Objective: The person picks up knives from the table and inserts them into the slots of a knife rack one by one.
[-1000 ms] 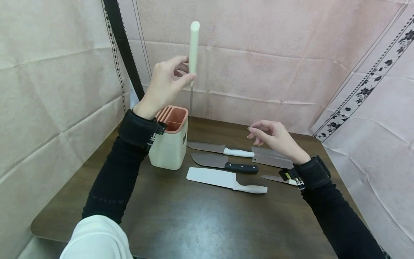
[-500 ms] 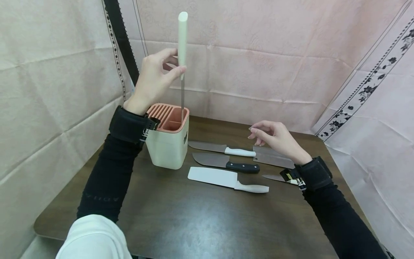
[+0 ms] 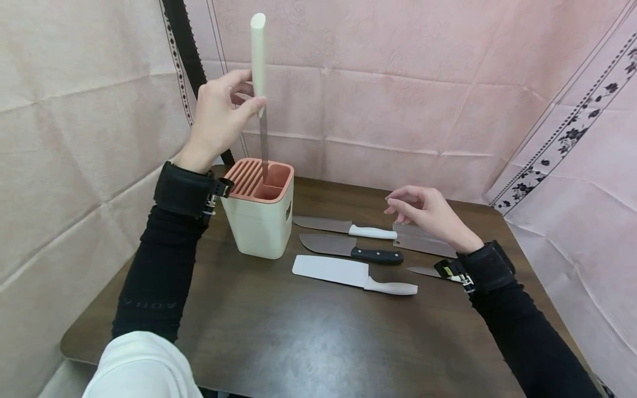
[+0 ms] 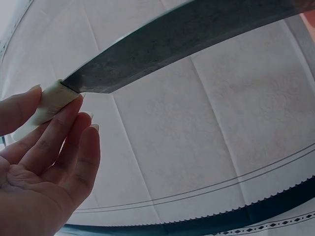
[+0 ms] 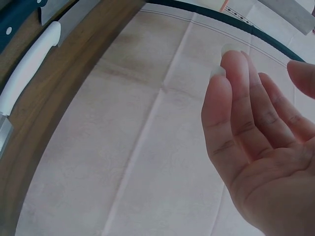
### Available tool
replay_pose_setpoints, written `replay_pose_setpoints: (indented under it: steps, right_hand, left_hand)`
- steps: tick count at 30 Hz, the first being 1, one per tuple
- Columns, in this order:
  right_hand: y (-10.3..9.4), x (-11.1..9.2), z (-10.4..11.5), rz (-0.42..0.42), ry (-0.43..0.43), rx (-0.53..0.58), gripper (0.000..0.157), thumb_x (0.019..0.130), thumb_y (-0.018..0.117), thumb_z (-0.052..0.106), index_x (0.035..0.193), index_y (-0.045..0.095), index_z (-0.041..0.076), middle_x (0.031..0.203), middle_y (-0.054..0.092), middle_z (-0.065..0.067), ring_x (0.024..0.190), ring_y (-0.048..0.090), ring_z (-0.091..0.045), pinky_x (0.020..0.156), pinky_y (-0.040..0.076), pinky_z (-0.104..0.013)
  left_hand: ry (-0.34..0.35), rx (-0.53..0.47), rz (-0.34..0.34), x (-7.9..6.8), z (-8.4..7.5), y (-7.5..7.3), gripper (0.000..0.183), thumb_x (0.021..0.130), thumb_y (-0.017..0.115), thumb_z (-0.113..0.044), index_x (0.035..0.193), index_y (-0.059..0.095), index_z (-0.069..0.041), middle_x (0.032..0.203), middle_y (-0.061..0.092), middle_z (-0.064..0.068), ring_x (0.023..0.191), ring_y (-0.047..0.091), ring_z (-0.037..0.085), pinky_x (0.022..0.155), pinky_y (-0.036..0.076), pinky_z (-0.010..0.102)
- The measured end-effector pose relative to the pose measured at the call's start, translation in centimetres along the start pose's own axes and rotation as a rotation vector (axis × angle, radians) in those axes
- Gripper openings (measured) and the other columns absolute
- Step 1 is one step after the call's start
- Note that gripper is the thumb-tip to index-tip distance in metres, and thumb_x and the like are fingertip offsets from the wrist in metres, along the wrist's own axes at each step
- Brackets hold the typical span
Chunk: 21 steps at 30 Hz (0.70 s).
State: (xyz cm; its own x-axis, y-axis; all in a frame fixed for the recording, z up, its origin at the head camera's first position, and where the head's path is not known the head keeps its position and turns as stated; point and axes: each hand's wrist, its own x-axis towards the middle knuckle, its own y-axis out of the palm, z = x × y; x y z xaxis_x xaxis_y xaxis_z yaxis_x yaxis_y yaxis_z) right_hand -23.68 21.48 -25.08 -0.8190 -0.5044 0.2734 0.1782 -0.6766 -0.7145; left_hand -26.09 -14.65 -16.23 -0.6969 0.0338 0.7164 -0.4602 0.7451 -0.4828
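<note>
My left hand (image 3: 219,113) pinches a knife (image 3: 258,50) by its pale green handle, which points straight up. Its blade (image 4: 162,46) hangs down to the knife block (image 3: 256,226), a cream holder with an orange slotted top, and the tip overlaps the top's opening in the head view. In the left wrist view, thumb and fingers close on the handle right by the blade. My right hand (image 3: 423,210) hovers over the cleaver (image 3: 423,241) with loosely bent fingers and nothing in them, as the right wrist view also shows.
On the brown table (image 3: 239,320) lie a white-handled knife (image 3: 373,232), a black-handled knife (image 3: 376,255) and a white knife (image 3: 330,269). A small knife (image 3: 425,271) lies partly under the right wrist. Patterned cloth (image 3: 388,99) hangs behind and at both sides.
My left hand has carried the pale green knife leftward, from behind the block's right edge to over its top. The view has shifted slightly; my right hand stays in about the same place.
</note>
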Motion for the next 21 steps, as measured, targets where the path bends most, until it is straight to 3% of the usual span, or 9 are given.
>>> replay_pose_setpoints:
  steps: [13,18,21]
  right_hand:
    - [0.1,-0.3,-0.5,0.017,-0.028,-0.04,0.019,0.089,0.058,0.006,0.107,0.062,0.0,0.089,0.072,-0.016,0.064,0.062,-0.017,0.057,0.051,-0.025]
    - [0.2,-0.2,-2.3,0.013,-0.039,-0.022,0.02,0.09,0.058,0.013,0.107,0.063,0.003,0.089,0.072,-0.014,0.065,0.062,-0.016,0.057,0.05,-0.021]
    - [0.3,-0.1,-3.6,0.012,-0.027,-0.015,0.021,0.09,0.059,0.019,0.107,0.063,0.008,0.089,0.072,-0.011,0.065,0.062,-0.015,0.058,0.052,-0.025]
  left_hand:
    - [-0.061,0.023,0.01,-0.5,1.1,-0.2,0.036,0.088,0.061,-0.013,0.122,0.059,-0.004,0.104,0.071,0.015,0.084,0.061,0.017,0.07,0.047,0.022]
    - [-0.077,0.039,0.035,-0.7,1.6,0.1,0.034,0.088,0.061,-0.012,0.121,0.059,-0.003,0.103,0.071,0.017,0.084,0.062,0.019,0.071,0.047,0.023]
    - [-0.076,0.045,0.064,-0.9,2.4,0.5,0.034,0.087,0.061,-0.011,0.119,0.058,0.0,0.103,0.071,0.019,0.086,0.062,0.021,0.074,0.049,0.029]
